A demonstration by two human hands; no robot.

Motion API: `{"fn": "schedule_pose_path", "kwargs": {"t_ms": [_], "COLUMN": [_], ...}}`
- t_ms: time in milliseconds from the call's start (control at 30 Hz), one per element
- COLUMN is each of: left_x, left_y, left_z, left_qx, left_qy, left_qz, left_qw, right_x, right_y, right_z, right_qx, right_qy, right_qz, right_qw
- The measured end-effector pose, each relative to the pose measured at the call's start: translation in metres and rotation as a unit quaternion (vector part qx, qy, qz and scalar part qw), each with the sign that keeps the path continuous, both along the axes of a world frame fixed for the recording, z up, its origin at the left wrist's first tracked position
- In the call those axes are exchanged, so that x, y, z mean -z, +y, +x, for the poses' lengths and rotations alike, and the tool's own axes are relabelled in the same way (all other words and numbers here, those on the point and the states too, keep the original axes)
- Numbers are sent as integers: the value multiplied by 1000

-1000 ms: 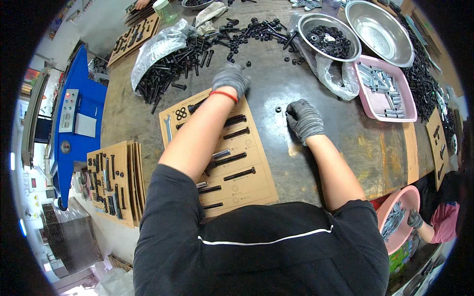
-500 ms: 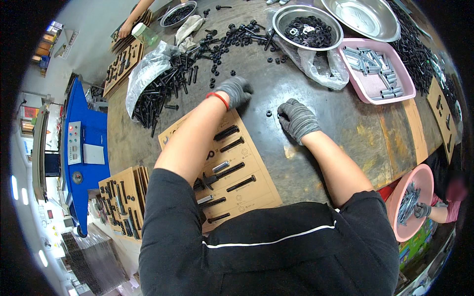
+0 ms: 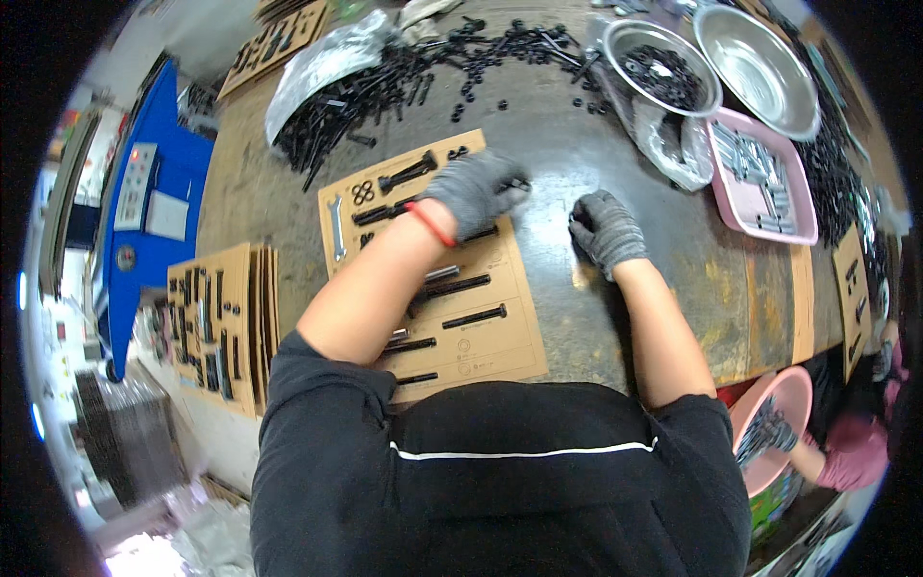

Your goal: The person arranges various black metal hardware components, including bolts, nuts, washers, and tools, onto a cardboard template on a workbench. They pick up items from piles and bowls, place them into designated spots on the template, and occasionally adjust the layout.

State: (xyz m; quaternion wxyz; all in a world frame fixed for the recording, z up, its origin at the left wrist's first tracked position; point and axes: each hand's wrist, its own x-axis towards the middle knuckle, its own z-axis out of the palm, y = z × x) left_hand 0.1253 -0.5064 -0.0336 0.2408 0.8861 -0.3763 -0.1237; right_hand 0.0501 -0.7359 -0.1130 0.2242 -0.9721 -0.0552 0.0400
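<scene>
My left hand (image 3: pixel 478 195), in a grey glove, hovers over the right edge of a cardboard board (image 3: pixel 500 332). Its fingers are pinched, with something small and dark at the tips, too blurred to name. On the board lie black bolts (image 3: pixel 474 316), a silver open-end wrench (image 3: pixel 336 229), black rings (image 3: pixel 362 192) and silver sleeves, partly hidden under my left forearm. To the right, my right hand (image 3: pixel 611 233), also gloved, rests on the metal tabletop with fingers curled; a dark spot shows at its fingertips, but what they hold is unclear.
Loose black bolts (image 3: pixel 336 120) spill from a plastic bag (image 3: pixel 322 67); black nuts (image 3: pixel 468 87) lie scattered. A steel bowl (image 3: pixel 707 101) of black nuts and a pink tray (image 3: pixel 812 221) of silver sleeves stand right. Filled boards (image 3: pixel 245 337) stand left. A co-worker's gloved hand (image 3: pixel 781 438) reaches into a pink basin (image 3: pixel 798 385).
My view has shifted, uncovering the board's far end. My left hand has come over the board's right side. The loose nut between my hands no longer shows on the table. My right hand stays curled.
</scene>
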Motion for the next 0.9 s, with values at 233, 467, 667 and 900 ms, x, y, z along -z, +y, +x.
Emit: {"fn": "schedule_pose_path", "kwargs": {"t_ms": [233,467,667,900], "left_x": [-7,57,73,67], "left_y": [195,245,254,250], "left_z": [-72,-105,-101,-101], "left_qx": [-383,-301,-306,-302], "left_qy": [17,-30,-17,-16], "left_qz": [60,43,-70,-62], "left_qw": [922,952,949,951], "right_x": [-16,-43,-38,-24], "right_y": [15,131,271,302], "right_z": [0,14,17,20], "right_qx": [-37,-142,-328,-332], "right_qy": [53,-100,-63,-19], "right_qz": [-16,75,-32,-94], "right_qw": [998,982,942,938]}}
